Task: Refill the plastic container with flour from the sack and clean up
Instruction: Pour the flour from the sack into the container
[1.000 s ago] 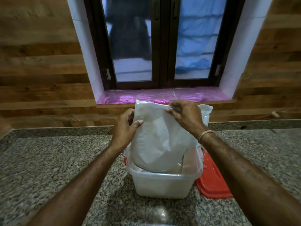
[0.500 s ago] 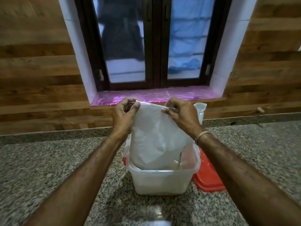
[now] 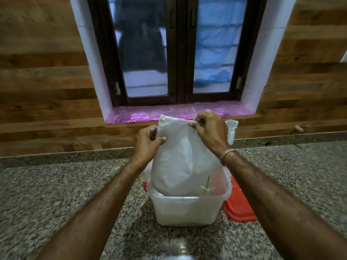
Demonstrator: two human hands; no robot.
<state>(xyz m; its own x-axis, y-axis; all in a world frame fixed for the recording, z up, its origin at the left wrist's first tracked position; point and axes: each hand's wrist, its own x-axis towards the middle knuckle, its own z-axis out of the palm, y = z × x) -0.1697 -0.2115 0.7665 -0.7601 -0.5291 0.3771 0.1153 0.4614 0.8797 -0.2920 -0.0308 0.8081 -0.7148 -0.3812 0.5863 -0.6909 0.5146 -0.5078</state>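
A white flour sack (image 3: 178, 158) stands upright with its bulging bottom inside the translucent plastic container (image 3: 185, 211) on the granite counter. My left hand (image 3: 147, 145) grips the sack's left edge, thumb across the front. My right hand (image 3: 208, 130) pinches the sack's top edge near its right corner. The sack hides most of the container's inside; a thin metal handle (image 3: 207, 184) shows at the right of the sack.
A red lid (image 3: 239, 207) lies flat on the counter (image 3: 56, 194), partly under the container at its right. Behind stands a wood-panelled wall with a dark-framed window and a pink foil-covered sill (image 3: 169, 115).
My left hand has slid down from the sack's top corner to its left edge. My right hand keeps its pinch on the top edge, and the sack stays in the container.
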